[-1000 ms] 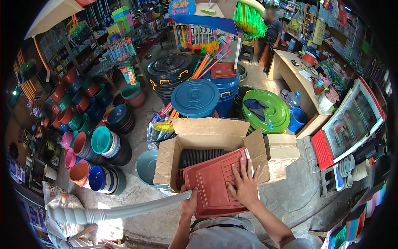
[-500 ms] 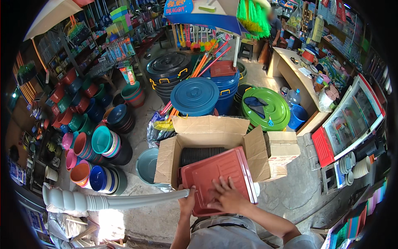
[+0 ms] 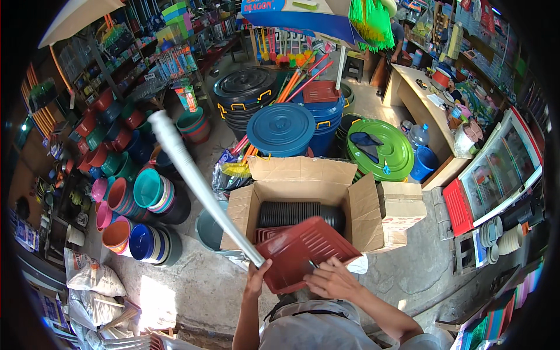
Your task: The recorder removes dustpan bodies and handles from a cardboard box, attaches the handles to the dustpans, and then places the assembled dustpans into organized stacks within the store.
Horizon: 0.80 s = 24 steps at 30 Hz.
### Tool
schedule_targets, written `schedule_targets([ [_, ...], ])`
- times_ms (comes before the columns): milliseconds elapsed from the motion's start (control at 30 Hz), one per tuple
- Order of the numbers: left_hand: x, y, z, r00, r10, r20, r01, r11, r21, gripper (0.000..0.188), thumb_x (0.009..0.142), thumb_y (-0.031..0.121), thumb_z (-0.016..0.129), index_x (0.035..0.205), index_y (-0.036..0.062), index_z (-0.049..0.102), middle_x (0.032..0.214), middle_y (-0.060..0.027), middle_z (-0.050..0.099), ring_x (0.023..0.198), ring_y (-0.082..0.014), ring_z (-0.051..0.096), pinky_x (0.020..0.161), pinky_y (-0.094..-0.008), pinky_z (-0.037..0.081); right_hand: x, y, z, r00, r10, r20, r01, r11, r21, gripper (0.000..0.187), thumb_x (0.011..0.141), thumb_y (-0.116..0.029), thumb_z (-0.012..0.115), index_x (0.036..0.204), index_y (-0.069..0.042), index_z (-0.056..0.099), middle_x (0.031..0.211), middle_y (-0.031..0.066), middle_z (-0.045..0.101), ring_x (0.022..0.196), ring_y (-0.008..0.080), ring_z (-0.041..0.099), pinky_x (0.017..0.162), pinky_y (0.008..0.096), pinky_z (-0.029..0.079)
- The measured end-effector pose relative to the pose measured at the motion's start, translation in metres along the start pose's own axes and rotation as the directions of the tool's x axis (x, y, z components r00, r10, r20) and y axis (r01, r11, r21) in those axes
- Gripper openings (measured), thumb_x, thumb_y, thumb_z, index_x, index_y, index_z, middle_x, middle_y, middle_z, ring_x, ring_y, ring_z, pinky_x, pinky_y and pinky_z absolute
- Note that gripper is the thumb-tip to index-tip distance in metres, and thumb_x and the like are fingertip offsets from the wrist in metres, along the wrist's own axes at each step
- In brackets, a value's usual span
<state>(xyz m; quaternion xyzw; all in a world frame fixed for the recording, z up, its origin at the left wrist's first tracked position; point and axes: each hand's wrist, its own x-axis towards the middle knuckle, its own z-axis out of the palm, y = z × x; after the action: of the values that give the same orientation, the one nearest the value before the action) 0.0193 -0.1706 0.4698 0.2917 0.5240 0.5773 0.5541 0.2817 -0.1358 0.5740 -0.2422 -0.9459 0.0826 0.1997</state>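
Cardboard box [image 3: 303, 201] of stacked black pots [image 3: 297, 214]; both hands' grip pinching red tray [image 3: 306, 251].

Your right hand [image 3: 333, 279] covers the red tray's [image 3: 306, 251] near corner; the tray hides the cardboard box's [image 3: 303, 195] front wall and part of the black stack [image 3: 297, 213]; your forearms leave the lower edge.

I see my left hand [image 3: 255, 280] bare, no glove | right hand [image 3: 333, 279] bare, no ring or watch visible | forearms uncovered | grey shirt with dark strap
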Motion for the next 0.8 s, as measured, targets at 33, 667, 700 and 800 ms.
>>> schedule_targets([
  [33, 0.002, -0.020, -0.010, 0.999, -0.044, 0.022, 0.044, 0.999, 0.016, 0.086, 0.090, 0.034, 0.067, 0.153, 0.0025, 0.018, 0.146, -0.0131, 0.037, 0.136, -0.0241, 0.034, 0.113, -0.0358, 0.028, 0.001, 0.005, 0.000, 0.997, 0.012, -0.075, -0.007, 0.998, 0.058, 0.020, 0.080, -0.025, 0.070, 0.096, -0.013, 0.071, 0.078, -0.0022, 0.061, 0.074, 0.0147, 0.053, 0.072, 0.0330, 0.037],
  [667, -0.042, 0.038, 0.055, 0.938, 0.332, 0.097, -0.334, 0.943, -0.001, 0.031, 0.099, 0.031, 0.056, 0.107, 0.0007, 0.062, 0.091, 0.0014, 0.061, 0.084, -0.0048, 0.051, 0.074, -0.0234, 0.043, -0.052, 0.085, 0.092, 0.306, 0.952, -0.015, 0.044, 0.001, 0.999, 0.039, 0.099, -0.039, 0.043, 0.091, -0.005, 0.061, 0.082, -0.0007, 0.059, 0.076, 0.0098, 0.055, 0.066, 0.0257, 0.043],
  [700, -0.042, 0.043, 0.061, 0.934, 0.348, 0.080, -0.355, 0.930, 0.096, 0.032, 0.099, 0.032, 0.057, 0.104, 0.0003, 0.062, 0.088, 0.0019, 0.060, 0.081, -0.0044, 0.050, 0.071, -0.0232, 0.043, -0.051, 0.084, 0.095, 0.249, 0.969, -0.002, 0.149, -0.037, 0.988, 0.040, 0.099, -0.040, 0.042, 0.099, -0.006, 0.063, 0.088, 0.0001, 0.062, 0.078, 0.0113, 0.059, 0.070, 0.0263, 0.046],
  [800, -0.039, 0.033, 0.052, 0.954, 0.278, 0.117, -0.299, 0.920, 0.254, 0.029, 0.100, 0.028, 0.056, 0.095, 0.0004, 0.062, 0.075, 0.0037, 0.056, 0.071, -0.0036, 0.045, 0.061, -0.0227, 0.039, -0.053, 0.084, 0.092, 0.234, 0.972, 0.040, 0.215, -0.091, 0.972, 0.046, 0.100, -0.044, 0.037, 0.121, -0.007, 0.056, 0.112, 0.0047, 0.063, 0.098, 0.0191, 0.062, 0.086, 0.0335, 0.051],
])
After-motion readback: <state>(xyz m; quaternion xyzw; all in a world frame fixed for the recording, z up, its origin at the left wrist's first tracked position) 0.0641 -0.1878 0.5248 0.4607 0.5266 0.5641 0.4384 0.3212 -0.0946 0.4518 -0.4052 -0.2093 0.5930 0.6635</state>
